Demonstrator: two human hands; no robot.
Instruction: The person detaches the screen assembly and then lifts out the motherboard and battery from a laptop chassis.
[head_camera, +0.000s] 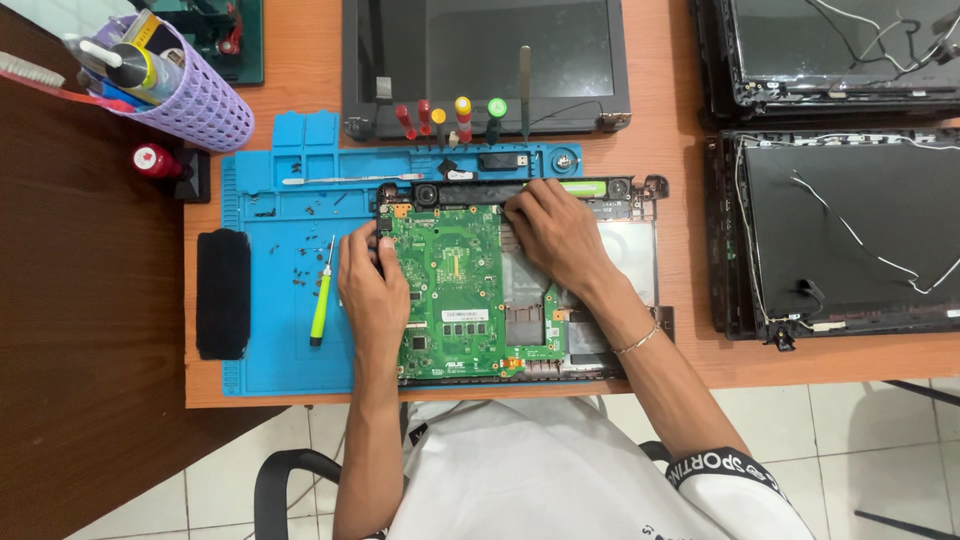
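On the blue repair mat (270, 300), at the six o'clock edge of the desk, a green motherboard (455, 290) is sitting in an opened laptop base (630, 250). At its nine o'clock edge the left hand (368, 285) is curling its fingers onto the board; at twelve o'clock the right hand (555, 230) is pressing bent fingers onto the top rim, neither closing around anything. Being thin, stiff and light, with fragile parts, it is probably best held by bare edges. A green-handled screwdriver (321, 300) is lying just beside the left hand.
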